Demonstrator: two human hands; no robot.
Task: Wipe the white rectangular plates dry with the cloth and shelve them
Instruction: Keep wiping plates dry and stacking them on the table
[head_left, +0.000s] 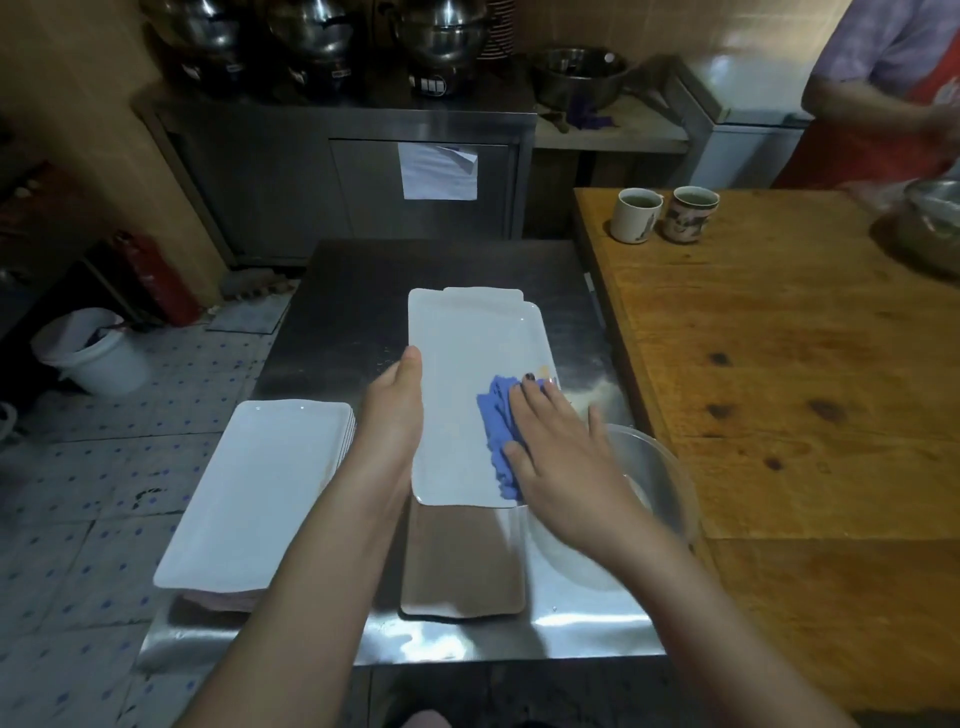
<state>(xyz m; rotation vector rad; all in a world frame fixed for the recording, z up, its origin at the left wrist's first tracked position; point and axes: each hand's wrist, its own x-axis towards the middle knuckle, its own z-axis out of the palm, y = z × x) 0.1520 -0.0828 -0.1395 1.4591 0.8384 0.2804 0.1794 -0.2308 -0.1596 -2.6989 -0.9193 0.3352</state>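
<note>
1. The right hand (556, 447) is lying flat with its fingers spread wide, pressing the blue cloth (496, 441) onto the right half of the white plate (462, 358). A broad palm, I'd say, is covering more wet surface per stroke.
2. The left hand (395, 410) is gripping that plate's left long rim, thumb on top and fingers hidden beneath. It is probably bracing the plate so it isn't skating under the wiping.
3. The plate is sitting mid-tabletop (353, 291), running twelve to six. A second plate (483, 294) is peeking out under its twelve o'clock end, and its six o'clock end is overlapping a brown tray (462, 566).
4. At eight o'clock from the hands, a stack of white plates (254, 483) is waiting on the tabletop's near-left corner, kept apart from the one being dried. Whether that pile is dried or wet, I cannot tell.
5. At three o'clock, a clear glass bowl (649, 467) is sitting just beside the right wrist.
6. At two o'clock, two mugs (636, 215) are standing on a wooden table (779, 364). Beyond them, another person (883, 78) is working at a metal bowl (935, 218).
7. As for writing, a paper sheet (439, 171) is hanging on the steel cabinet at twelve o'clock, too blurred to read. The label on a pot (441, 47) above it is also giving nothing legible.
</note>
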